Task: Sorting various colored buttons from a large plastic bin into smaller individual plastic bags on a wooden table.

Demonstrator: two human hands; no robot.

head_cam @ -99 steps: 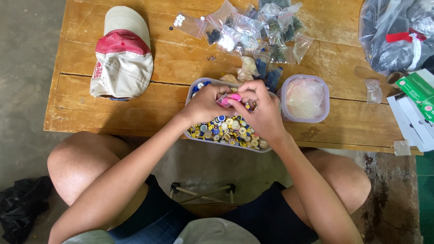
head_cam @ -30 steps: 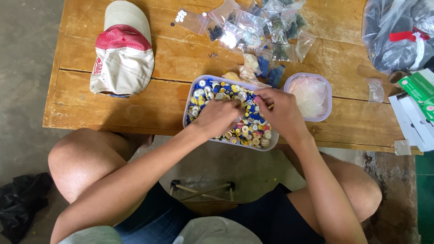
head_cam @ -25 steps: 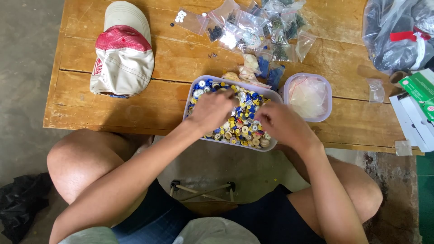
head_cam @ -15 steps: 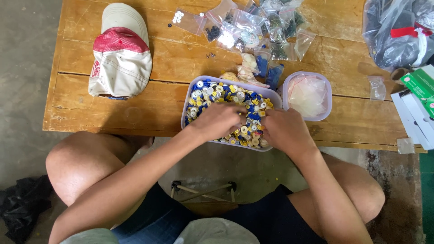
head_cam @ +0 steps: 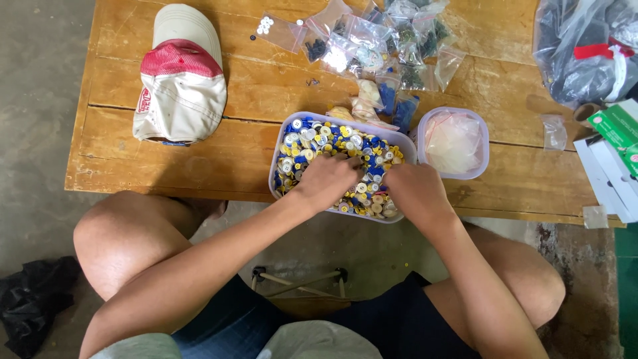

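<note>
A lavender rectangular tray [head_cam: 275,174] heaped with blue, yellow and white buttons [head_cam: 318,138] sits at the near edge of the wooden table [head_cam: 239,159]. My left hand [head_cam: 327,182] lies in the middle of the tray, its fingers curled down into the buttons. My right hand [head_cam: 415,193] rests over the tray's right near corner, back upward, with its fingertips hidden among the buttons. What either hand has between its fingers is hidden.
A red and beige cap [head_cam: 181,86] lies at the far left. Several small clear bags of buttons [head_cam: 372,41] lie beyond the tray. A square tub of clear bags [head_cam: 455,143] stands to its right. A big plastic bag [head_cam: 585,53] and boxes [head_cam: 615,143] lie far right.
A few seconds ago both hands held a small pink thing together over the tray. They have since parted and dipped into the buttons, the right hand sliding towards the tray's near right corner.
</note>
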